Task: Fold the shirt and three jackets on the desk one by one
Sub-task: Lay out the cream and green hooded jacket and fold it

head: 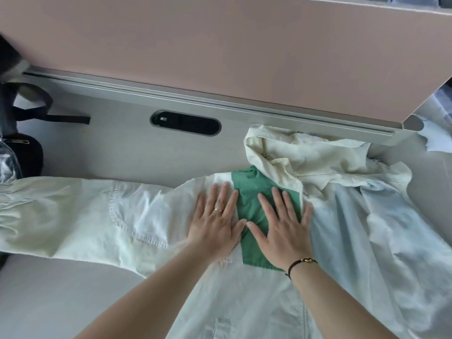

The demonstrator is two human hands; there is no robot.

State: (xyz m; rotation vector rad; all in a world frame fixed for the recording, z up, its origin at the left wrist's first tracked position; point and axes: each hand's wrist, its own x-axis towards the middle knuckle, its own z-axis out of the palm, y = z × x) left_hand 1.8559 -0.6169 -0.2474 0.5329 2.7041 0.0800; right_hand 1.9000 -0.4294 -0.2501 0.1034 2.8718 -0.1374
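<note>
Both hands, left hand point(215, 222) and right hand point(281, 231), press flat and open-palmed on a pale mint-white zip jacket point(146, 221) spread across the grey desk point(61, 289); its long sleeve point(49, 211) stretches leftward, nearer the left hand.

Bright, even, diffuse light; pale jacket point(151, 216) fabric nearly washes out. Soft shadows lie under the forearms on the tabletop point(61, 297). Wide-angle distortion bends the partition point(220, 45) rail; overall focus is slightly soft, edges blurrier.
</note>
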